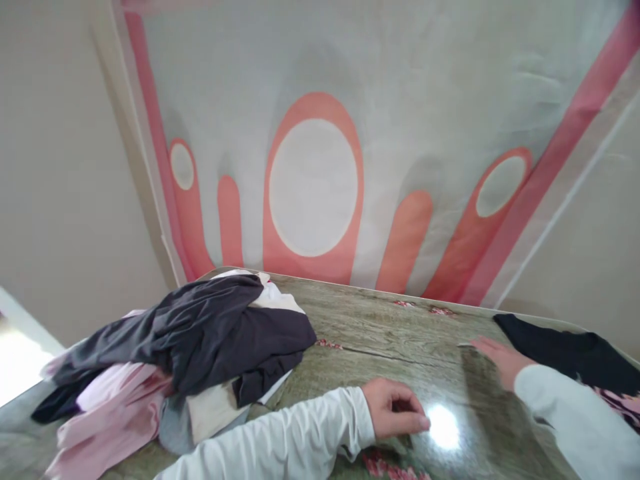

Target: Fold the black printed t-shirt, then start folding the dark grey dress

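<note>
Garment, black [565,350], at right of desk [380,320], long axis far-left to near-right; just right of right hand [503,360], nearer one, contact unclear. Right fingers [486,347] extended, left hand [393,408] loosely curled, both seemingly empty. Clothes pile [215,340] left, beyond left sleeve [280,433].

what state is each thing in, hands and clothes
Left hand, loosely curled, nothing visible in it
Right hand, palm down, fingers extended
Dark grey garment, crumpled, draped over the clothes pile
Pink garment, crumpled, at the pile's edge
Table, shiny with a bright reflection
Black garment, lying on the table
</note>
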`<act>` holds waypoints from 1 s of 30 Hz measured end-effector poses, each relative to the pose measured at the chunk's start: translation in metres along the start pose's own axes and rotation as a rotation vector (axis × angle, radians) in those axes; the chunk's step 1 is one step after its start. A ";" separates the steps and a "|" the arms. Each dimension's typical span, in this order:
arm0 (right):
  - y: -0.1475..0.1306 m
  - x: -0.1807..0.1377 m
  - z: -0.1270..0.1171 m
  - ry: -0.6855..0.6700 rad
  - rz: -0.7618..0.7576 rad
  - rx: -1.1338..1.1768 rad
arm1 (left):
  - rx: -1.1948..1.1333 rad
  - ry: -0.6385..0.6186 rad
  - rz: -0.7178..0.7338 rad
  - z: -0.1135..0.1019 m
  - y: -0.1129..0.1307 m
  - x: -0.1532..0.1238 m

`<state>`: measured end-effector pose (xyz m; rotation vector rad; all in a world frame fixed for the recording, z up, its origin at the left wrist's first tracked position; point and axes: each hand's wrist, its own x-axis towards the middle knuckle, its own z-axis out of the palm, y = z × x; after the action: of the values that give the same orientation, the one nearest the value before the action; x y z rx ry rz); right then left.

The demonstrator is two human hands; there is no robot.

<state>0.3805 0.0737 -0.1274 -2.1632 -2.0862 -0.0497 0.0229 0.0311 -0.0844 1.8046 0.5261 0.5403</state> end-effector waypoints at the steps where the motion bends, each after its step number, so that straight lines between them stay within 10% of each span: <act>1: -0.022 0.000 -0.002 -0.035 -0.084 -0.001 | -0.004 0.001 -0.007 0.000 -0.001 0.000; 9: -0.162 -0.024 0.010 0.023 -0.311 0.032 | 0.045 0.054 0.035 0.002 0.016 -0.009; 16: -0.162 -0.026 0.014 0.090 -0.378 0.083 | 0.651 0.253 -0.047 -0.052 0.045 -0.020; 23: -0.163 -0.028 0.013 0.092 -0.359 0.119 | 1.377 0.857 -0.475 -0.152 0.080 -0.104; 30: -0.163 -0.027 0.015 0.084 -0.358 0.121 | 1.274 1.095 -0.877 -0.216 0.064 -0.179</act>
<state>0.2157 0.0540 -0.1329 -1.6696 -2.3325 -0.0481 -0.2440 0.0695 0.0171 1.8948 2.7238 0.5446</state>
